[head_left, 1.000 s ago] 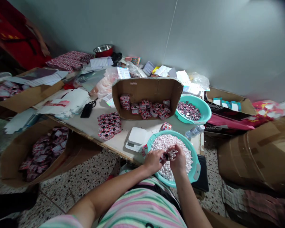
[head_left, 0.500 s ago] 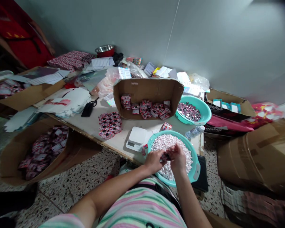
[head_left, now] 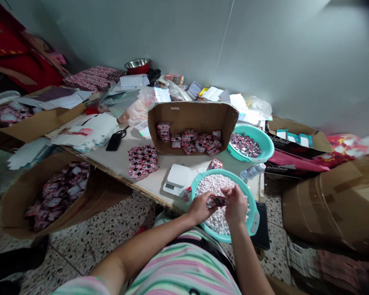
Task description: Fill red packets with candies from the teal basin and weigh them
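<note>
Over the turquoise basin [head_left: 253, 220], my left hand [head_left: 199, 208] is closed around a small pink-and-black printed box [head_left: 215, 201]. My right hand [head_left: 236, 203] is beside the box's right end, fingers bent and drawn together; whatever is in them is too small to make out. Small white balls [head_left: 217, 184] fill the basin below both hands. A white digital scale [head_left: 178, 175] lies left of the basin. Another printed box [head_left: 215, 164] rests just behind its rim, and a stack of similar boxes [head_left: 143, 159] stands left of the scale.
An open carton [head_left: 193, 110] on its side holds several boxes. Behind the clear bottle [head_left: 252, 171] is a second turquoise basin [head_left: 266, 141] of round dark-pink pieces. A large carton [head_left: 12, 205] of boxes stands at lower left. A person in red [head_left: 21, 61] is at far left.
My right hand has shifted slightly right, off the front of the box, so more of the box shows in my left hand. The person at far left has changed arm position.
</note>
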Available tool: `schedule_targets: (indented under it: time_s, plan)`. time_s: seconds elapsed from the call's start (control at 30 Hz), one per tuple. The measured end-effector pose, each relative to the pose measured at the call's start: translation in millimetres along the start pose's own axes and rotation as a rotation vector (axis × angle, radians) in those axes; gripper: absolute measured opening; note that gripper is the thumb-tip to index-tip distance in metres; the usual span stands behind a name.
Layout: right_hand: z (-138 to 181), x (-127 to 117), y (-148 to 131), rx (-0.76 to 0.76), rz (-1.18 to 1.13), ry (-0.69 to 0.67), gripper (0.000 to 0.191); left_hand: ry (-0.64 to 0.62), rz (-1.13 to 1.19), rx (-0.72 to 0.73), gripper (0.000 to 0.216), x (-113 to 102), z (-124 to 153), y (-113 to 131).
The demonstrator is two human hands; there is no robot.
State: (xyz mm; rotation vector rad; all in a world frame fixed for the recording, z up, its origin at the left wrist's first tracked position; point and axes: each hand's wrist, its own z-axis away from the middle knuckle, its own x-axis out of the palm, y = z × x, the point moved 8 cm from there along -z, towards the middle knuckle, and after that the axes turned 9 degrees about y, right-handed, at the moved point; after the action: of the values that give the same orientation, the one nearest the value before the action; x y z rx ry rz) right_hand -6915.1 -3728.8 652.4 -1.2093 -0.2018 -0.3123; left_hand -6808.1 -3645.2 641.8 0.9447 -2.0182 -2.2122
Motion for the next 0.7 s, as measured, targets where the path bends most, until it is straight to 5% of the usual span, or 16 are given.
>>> schedule_targets:
  time_s: [0.1, 0.17, 0.3, 0.43, 0.57, 0.7]
  plan:
    - [-26, -37, -9, -0.147, 0.049, 0.156, 0.031, 0.060, 0.140, -0.043, 0.036, -1, 0, -7]
    - [-43, -60, -5, -0.220, 0.295, 0.189, 0.036, 0.084, 0.235, -0.054, 0.036, -2, 0, -10]
    - [-53, -71, 28, -0.485, 1.043, -0.046, 0.044, 0.100, 0.298, -0.054, 0.036, -3, 1, -10]
    - [-37, -68, 67, -0.801, 1.452, -0.183, 0.041, 0.087, 0.306, -0.035, 0.035, -2, 2, -6]
    - [-32, -65, 84, -0.926, 1.551, -0.234, 0.028, 0.082, 0.345, -0.041, 0.036, -2, 4, -2]
    - [-38, -62, 85, -0.877, 1.505, -0.319, 0.021, 0.078, 0.315, -0.029, 0.038, -2, 6, 0]
